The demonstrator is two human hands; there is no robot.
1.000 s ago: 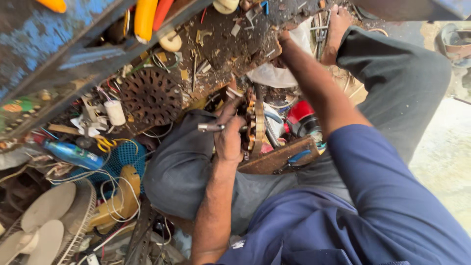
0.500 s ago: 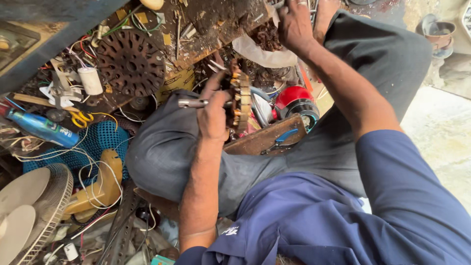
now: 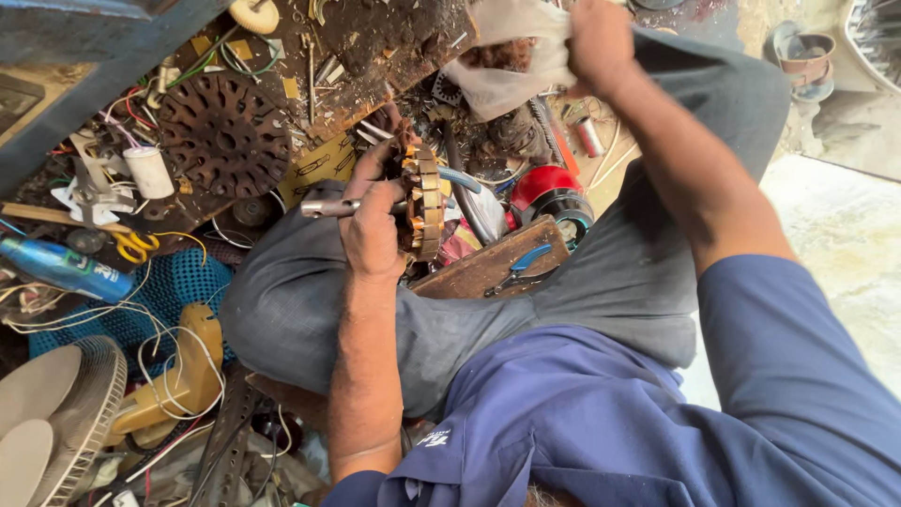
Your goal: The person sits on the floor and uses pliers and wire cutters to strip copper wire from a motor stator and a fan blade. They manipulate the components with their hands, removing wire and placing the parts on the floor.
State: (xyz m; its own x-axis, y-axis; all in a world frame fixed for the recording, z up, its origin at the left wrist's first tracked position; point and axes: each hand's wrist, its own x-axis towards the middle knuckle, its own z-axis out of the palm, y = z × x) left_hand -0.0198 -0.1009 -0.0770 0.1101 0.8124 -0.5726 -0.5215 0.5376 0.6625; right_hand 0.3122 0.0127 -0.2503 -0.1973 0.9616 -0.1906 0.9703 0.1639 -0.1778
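My left hand (image 3: 371,221) grips a round motor stator with copper windings (image 3: 424,202), held on edge over my left knee; a steel shaft (image 3: 324,207) sticks out to the left of the hand. My right hand (image 3: 601,42) reaches up to the far side and clutches a crumpled clear plastic bag (image 3: 502,56) with dark bits inside. Both arms come out of a blue shirt; grey trousers cover my knees.
A rusty slotted disc (image 3: 223,131) lies on a littered wooden board (image 3: 375,47). A small wooden block with blue-handled pliers (image 3: 497,268) rests by my thigh, a red round part (image 3: 549,188) beside it. A blue basket (image 3: 178,282), a fan guard (image 3: 89,413), scissors (image 3: 136,246) and wires crowd the left.
My right hand has lifted the plastic bag up off the cluttered board. My left hand keeps the stator in the same grip; the view has shifted slightly.
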